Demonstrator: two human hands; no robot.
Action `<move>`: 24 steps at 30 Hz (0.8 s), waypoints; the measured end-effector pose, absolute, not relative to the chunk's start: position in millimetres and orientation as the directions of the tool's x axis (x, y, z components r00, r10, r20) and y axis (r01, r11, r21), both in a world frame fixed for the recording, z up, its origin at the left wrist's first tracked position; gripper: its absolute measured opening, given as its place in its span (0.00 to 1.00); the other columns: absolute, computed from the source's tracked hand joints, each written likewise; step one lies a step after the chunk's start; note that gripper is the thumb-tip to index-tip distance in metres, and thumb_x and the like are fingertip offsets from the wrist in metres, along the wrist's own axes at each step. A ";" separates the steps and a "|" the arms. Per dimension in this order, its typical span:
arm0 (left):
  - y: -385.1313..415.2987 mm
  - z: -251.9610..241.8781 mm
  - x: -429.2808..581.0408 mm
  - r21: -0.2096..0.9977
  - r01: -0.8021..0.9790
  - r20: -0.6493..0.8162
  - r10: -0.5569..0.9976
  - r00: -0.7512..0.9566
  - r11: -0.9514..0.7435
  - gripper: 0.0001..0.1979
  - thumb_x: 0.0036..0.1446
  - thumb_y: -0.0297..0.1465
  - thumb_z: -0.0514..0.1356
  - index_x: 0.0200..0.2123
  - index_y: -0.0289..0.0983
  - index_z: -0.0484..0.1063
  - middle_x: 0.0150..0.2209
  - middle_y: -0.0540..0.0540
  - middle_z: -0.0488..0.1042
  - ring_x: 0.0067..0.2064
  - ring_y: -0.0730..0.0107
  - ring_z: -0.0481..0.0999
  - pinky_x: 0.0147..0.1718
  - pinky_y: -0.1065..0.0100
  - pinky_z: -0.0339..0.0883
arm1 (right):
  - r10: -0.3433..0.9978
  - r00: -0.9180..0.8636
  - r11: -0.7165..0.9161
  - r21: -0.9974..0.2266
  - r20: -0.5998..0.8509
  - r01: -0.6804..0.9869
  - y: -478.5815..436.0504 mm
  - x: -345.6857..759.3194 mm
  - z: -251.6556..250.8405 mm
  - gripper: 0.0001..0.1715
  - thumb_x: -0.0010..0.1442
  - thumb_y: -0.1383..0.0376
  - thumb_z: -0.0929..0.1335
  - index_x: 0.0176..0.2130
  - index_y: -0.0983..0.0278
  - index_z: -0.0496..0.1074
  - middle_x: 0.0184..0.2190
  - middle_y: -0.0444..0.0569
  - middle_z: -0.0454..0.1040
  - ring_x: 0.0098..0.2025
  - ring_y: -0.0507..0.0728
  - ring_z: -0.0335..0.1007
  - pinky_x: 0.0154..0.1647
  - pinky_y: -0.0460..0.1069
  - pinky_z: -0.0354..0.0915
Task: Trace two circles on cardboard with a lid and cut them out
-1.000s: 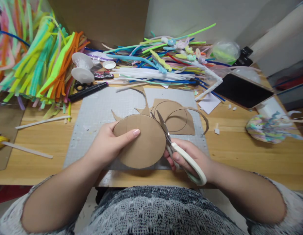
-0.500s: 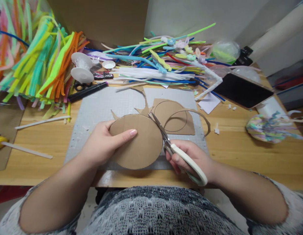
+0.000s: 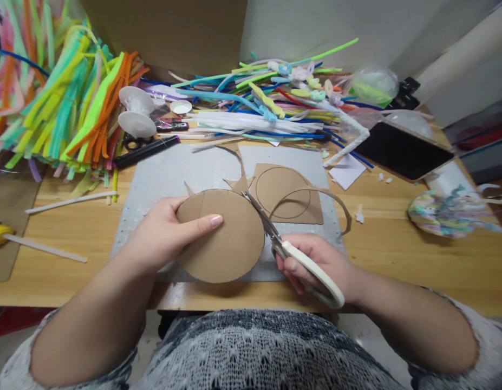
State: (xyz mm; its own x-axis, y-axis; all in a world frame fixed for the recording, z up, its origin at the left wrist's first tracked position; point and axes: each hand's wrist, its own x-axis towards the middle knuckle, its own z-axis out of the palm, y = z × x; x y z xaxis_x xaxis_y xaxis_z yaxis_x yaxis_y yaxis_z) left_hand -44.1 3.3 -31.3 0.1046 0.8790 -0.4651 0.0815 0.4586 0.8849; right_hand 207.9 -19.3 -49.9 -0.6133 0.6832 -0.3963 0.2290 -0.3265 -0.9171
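Note:
My left hand grips a round cardboard disc by its left side, thumb on top and fingers hidden beneath. In my right hand is a pair of scissors with white handles. Its blades, nearly closed, lie along the disc's upper right edge. A thin curved cardboard strip arches out to the right from behind the blades. Beyond the disc, a cardboard piece with a circle drawn on it rests on the grey cutting mat, near pointed cardboard scraps.
Bundles of colourful pipe cleaners stand at the left, with more loose pipe cleaners along the back. A spool and a black marker lie behind the mat. To the right are a dark-screened phone and a pastel fuzzy bundle.
The disc and my left hand have shifted slightly left. The scissor blades have closed a little, and the curved strip's end has moved slightly right and down.

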 end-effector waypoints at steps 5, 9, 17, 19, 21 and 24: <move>5.2 -27.8 -46.9 0.860 0.123 -0.507 0.854 0.113 0.494 0.15 0.42 0.37 0.69 0.34 0.38 0.78 0.30 0.43 0.79 0.29 0.59 0.78 0.22 0.68 0.73 | 0.680 -0.614 -0.341 -0.914 -0.401 0.219 -19.6 207.7 -49.7 0.24 0.52 0.47 0.67 0.25 0.64 0.62 0.14 0.38 0.61 0.15 0.45 0.54 0.14 0.42 0.51; 7.3 -23.5 -48.7 0.828 0.183 -0.553 0.826 0.111 0.529 0.14 0.41 0.38 0.69 0.32 0.37 0.77 0.29 0.45 0.79 0.28 0.61 0.78 0.23 0.68 0.73 | 0.674 -0.608 -0.365 -0.904 -0.420 0.222 -19.5 205.8 -49.4 0.23 0.51 0.48 0.68 0.24 0.65 0.62 0.14 0.37 0.60 0.15 0.45 0.54 0.14 0.42 0.50; 11.0 -24.1 -51.0 0.832 0.165 -0.550 0.826 0.126 0.529 0.12 0.41 0.37 0.69 0.30 0.38 0.78 0.27 0.45 0.79 0.26 0.61 0.78 0.21 0.67 0.72 | 0.656 -0.598 -0.410 -0.883 -0.460 0.229 -21.0 201.4 -46.6 0.22 0.51 0.50 0.68 0.24 0.64 0.60 0.14 0.37 0.59 0.14 0.45 0.56 0.12 0.41 0.51; 11.1 -25.2 -51.9 0.834 0.156 -0.548 0.826 0.132 0.529 0.12 0.41 0.37 0.69 0.30 0.38 0.78 0.27 0.44 0.79 0.26 0.59 0.77 0.21 0.66 0.72 | 0.654 -0.589 -0.429 -0.874 -0.475 0.228 -20.7 201.1 -48.4 0.22 0.50 0.50 0.68 0.23 0.64 0.60 0.13 0.36 0.58 0.13 0.45 0.55 0.11 0.40 0.50; 11.7 -26.6 -52.4 0.840 0.139 -0.540 0.830 0.137 0.524 0.12 0.41 0.37 0.69 0.30 0.37 0.78 0.28 0.43 0.79 0.26 0.59 0.77 0.21 0.66 0.72 | 0.660 -0.576 -0.440 -0.869 -0.483 0.225 -19.5 201.5 -51.0 0.23 0.50 0.49 0.68 0.23 0.64 0.59 0.13 0.36 0.58 0.12 0.44 0.55 0.10 0.40 0.50; 14.6 -31.8 -51.7 0.856 0.098 -0.517 0.846 0.134 0.507 0.14 0.41 0.37 0.69 0.32 0.37 0.77 0.30 0.43 0.79 0.28 0.60 0.77 0.22 0.68 0.71 | 0.695 -0.548 -0.446 -0.877 -0.465 0.178 -16.1 204.0 -54.8 0.25 0.51 0.46 0.67 0.24 0.64 0.61 0.12 0.37 0.61 0.11 0.45 0.57 0.09 0.39 0.51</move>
State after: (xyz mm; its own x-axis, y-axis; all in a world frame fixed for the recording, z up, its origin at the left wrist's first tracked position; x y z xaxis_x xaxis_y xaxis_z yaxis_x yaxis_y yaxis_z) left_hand -51.7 14.6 -31.8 0.1341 0.8456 -0.5167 0.0983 0.5075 0.8560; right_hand 204.0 -16.1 -54.8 -0.5482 0.6952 -0.4649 0.1779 -0.4463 -0.8770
